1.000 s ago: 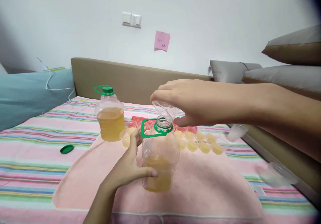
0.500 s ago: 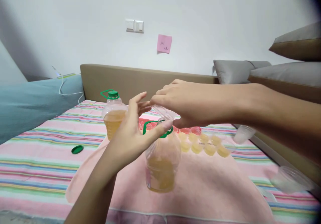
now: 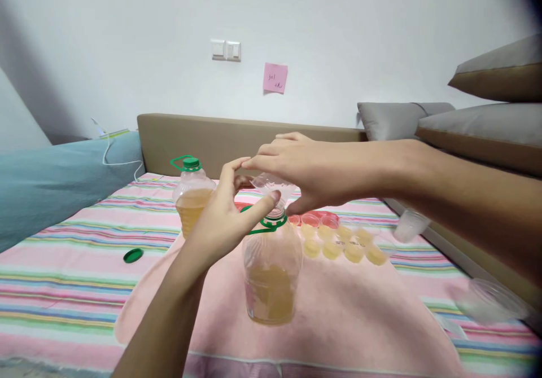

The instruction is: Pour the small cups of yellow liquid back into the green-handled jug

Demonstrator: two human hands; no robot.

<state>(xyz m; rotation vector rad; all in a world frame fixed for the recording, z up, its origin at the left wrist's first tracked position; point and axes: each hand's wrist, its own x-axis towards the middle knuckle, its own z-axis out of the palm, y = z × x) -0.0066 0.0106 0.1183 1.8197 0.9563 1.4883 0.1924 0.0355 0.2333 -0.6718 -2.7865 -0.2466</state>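
Note:
A clear plastic funnel sits at the mouth of an uncapped clear bottle part filled with amber liquid, on a pink cloth. My left hand is curled round the funnel's left side, thumb against its front. From above and the right, my right hand closes over its rim, thumb low near the bottle neck. The bottle's green handle ring hangs to the left of the neck. Behind my left hand stands a second bottle of amber liquid, with its green cap on.
Several small cups of yellow liquid stand right of the bottle, with red cups behind. A loose green cap lies left. Clear plastic cups and a clear tub are at the right. Grey cushions are stacked far right.
The funnel has come to sit more upright at the bottle's mouth, with both hands still around it. The green handle ring has swung down to the left.

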